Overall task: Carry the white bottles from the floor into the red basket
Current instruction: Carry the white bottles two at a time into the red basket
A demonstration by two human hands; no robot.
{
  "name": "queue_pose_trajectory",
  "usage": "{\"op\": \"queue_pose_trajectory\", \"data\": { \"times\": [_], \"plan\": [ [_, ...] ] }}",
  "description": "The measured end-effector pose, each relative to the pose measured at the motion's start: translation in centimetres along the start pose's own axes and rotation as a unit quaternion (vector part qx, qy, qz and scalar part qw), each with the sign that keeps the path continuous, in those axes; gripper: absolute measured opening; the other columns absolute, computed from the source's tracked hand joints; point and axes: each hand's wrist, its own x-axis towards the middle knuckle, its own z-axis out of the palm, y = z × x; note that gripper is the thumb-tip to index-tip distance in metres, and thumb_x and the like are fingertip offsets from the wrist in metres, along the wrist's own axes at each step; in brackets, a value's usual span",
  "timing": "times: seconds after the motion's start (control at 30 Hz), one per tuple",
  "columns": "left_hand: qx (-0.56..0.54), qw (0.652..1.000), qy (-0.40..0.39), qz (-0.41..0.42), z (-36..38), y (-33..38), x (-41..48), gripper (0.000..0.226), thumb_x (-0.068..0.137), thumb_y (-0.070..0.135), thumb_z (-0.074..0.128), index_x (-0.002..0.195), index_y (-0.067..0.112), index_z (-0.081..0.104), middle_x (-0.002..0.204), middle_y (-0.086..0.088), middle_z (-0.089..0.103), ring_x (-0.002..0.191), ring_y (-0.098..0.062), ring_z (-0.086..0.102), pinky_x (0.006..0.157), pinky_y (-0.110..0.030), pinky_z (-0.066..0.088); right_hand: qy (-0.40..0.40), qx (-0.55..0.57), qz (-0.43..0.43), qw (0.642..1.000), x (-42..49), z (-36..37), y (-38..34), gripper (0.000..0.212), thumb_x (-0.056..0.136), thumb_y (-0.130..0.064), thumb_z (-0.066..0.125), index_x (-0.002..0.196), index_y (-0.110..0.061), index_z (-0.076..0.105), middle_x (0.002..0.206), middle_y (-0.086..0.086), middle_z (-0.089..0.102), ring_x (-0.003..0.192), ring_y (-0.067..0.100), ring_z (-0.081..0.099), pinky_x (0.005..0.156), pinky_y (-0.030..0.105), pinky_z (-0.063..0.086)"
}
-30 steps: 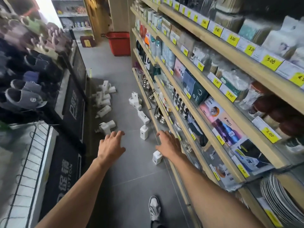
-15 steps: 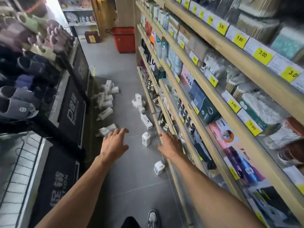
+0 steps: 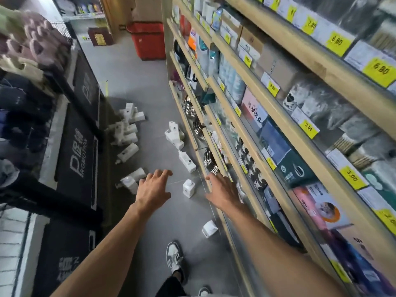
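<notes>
Several white bottles lie scattered on the grey floor of a shop aisle. One small upright bottle stands between my two hands. Another bottle lies close to my feet by the shelf base, and one lies further ahead. A heap of bottles rests against the left display. My left hand and my right hand are stretched forward above the floor, fingers spread, holding nothing. The red basket stands at the far end of the aisle.
Wooden shelves full of goods with yellow price tags run along the right. A black promotion display with slippers on top lines the left. A brown box sits near the basket. My shoe is on the floor below.
I have stepped forward along the aisle; the bottles and basket look nearer. Both hands stay stretched out and hold nothing, now either side of the small upright bottle.
</notes>
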Motion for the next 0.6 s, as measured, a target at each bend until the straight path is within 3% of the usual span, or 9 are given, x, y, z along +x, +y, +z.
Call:
{"op": "queue_pose_trajectory", "data": {
  "times": [0.2,0.47,0.6],
  "plan": [
    [0.009,0.999,-0.034,0.011,-0.1,-2.5,6.0,0.067,0.082,0.029,0.071,0.142,0.032,0.041,0.141,-0.002,0.047,0.129,-0.028,0.045,0.1,-0.043,0.037,-0.016,-0.019,0.029,0.999,4.8,1.4,-0.7,0.065,0.085,-0.035,0.079,0.139,-0.027,0.044,0.137,0.001,0.053,0.122,0.026,0.053,0.098,0.045,0.049],
    [0.019,0.995,-0.095,0.038,3.0,-3.9,11.3,0.067,0.082,0.034,0.069,0.142,0.032,0.04,0.143,0.0,0.046,0.13,-0.028,0.045,0.103,-0.044,0.038,-0.064,-0.004,0.09,0.994,7.6,4.6,1.6,0.054,0.086,-0.024,0.071,0.135,-0.027,0.047,0.138,0.002,0.052,0.125,0.027,0.051,0.099,0.04,0.044],
    [0.022,0.991,-0.129,0.037,7.1,-4.4,13.2,0.067,0.083,0.038,0.068,0.143,0.034,0.039,0.144,0.002,0.045,0.129,-0.026,0.045,0.101,-0.042,0.039,-0.11,0.003,0.127,0.986,9.1,7.8,3.9,0.054,0.087,-0.03,0.07,0.135,-0.027,0.047,0.137,0.001,0.051,0.128,0.026,0.049,0.098,0.04,0.042]
  ]
}}
